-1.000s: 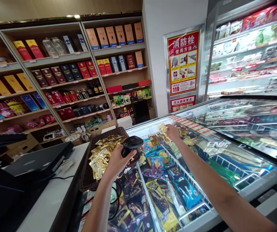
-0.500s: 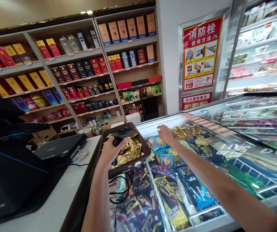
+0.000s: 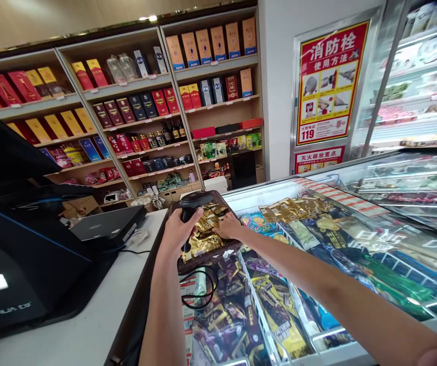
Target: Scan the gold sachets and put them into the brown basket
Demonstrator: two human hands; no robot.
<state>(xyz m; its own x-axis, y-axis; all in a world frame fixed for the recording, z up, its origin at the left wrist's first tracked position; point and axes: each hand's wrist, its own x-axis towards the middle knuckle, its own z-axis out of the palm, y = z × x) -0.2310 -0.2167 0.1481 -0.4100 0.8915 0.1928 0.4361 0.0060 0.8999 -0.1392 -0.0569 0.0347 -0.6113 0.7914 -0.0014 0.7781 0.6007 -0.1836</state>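
Observation:
My left hand is closed round the grip of a black handheld barcode scanner, whose head points to the right over a dark brown woven basket. Shiny gold packets fill the basket. My right hand is inside the basket's right side, its fingers bent and pressed onto a gold packet; the fingertips are partly hidden. A black cable loops on the glass below the basket. More gold packets lie in a row to the right of my right arm.
Under the basket is a glass-topped freezer with bagged ice creams in wire compartments. A black register and a flat black device stand on the white counter at left. Shelves of boxed goods line the back wall.
My right hand has moved left and down, from above the freezer into the basket onto the gold packets. My left hand still holds the scanner. The view has shifted slightly left.

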